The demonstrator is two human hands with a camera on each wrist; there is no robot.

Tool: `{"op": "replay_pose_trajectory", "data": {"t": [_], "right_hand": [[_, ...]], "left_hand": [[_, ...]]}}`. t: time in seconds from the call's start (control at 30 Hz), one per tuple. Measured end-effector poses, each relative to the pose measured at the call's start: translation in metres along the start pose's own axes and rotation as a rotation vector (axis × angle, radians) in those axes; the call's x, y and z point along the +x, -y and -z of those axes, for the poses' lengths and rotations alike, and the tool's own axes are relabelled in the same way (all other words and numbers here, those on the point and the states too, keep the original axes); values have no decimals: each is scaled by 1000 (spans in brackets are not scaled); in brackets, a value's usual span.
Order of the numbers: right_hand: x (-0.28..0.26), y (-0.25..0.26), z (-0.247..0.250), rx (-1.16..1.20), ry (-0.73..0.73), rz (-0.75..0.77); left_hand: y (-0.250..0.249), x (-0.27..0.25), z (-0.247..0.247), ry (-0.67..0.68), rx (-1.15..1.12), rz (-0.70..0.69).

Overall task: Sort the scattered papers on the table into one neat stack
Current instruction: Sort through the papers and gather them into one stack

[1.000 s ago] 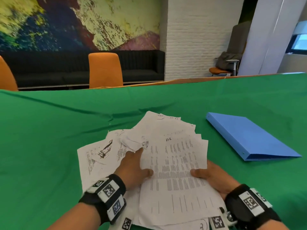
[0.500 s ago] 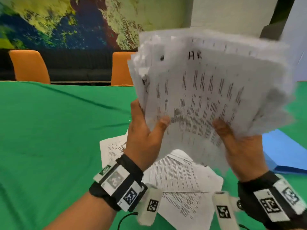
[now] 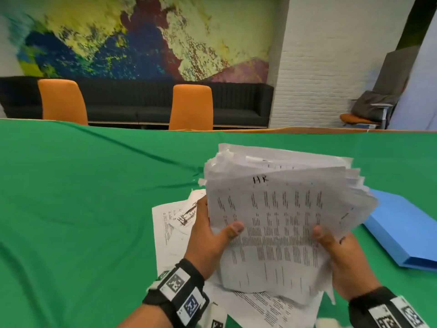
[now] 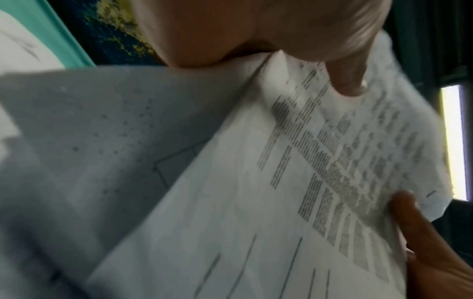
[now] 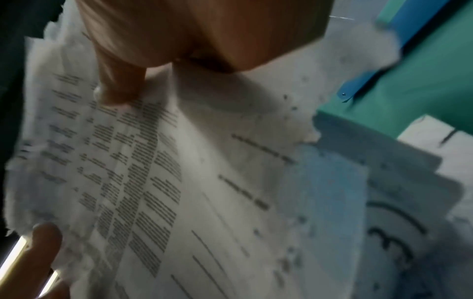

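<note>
both hands (image 3: 209, 242) (image 3: 340, 259) clamp fingers on the ragged paper bundle (image 3: 279, 209); next, tap its edges square on the tabletop (image 3: 94, 209)

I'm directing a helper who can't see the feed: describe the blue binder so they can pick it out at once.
Start at the table with the green cloth. On its right side, just past the right hand and the bundle of papers held in both hands, lies the blue binder, flat and closed. It is the only blue, rigid thing there; everything else is loose white printed sheets.
</note>
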State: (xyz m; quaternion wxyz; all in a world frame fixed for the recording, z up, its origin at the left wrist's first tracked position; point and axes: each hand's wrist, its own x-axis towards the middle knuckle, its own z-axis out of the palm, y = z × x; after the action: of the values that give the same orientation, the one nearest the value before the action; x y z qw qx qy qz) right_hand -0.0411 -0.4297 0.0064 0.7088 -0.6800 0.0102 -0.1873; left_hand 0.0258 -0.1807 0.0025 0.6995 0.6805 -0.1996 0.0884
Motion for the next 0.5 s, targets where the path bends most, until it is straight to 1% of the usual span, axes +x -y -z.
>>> {"op": "replay_pose_trajectory", "data": {"t": [0.07, 0.13, 0.2, 0.33, 0.43, 0.5], "right_hand": [[-1, -1, -5, 40, -43, 14], [-2, -5, -9, 66, -88, 28], [-5, -9, -11, 18, -102, 38], [-9, -3, -5, -104, -66, 18], [-7, 8, 8, -151, -31, -18], [-3, 12, 13, -158, 36, -40]], "left_hand": [[5, -2, -2, -32, -17, -12], [8, -5, -6, -35, -21, -14], [11, -7, -10, -33, -45, 4], [8, -6, -9, -66, -19, 13], [1, 8, 4, -35, -36, 5], [-6, 16, 9, -8, -43, -10]]}}
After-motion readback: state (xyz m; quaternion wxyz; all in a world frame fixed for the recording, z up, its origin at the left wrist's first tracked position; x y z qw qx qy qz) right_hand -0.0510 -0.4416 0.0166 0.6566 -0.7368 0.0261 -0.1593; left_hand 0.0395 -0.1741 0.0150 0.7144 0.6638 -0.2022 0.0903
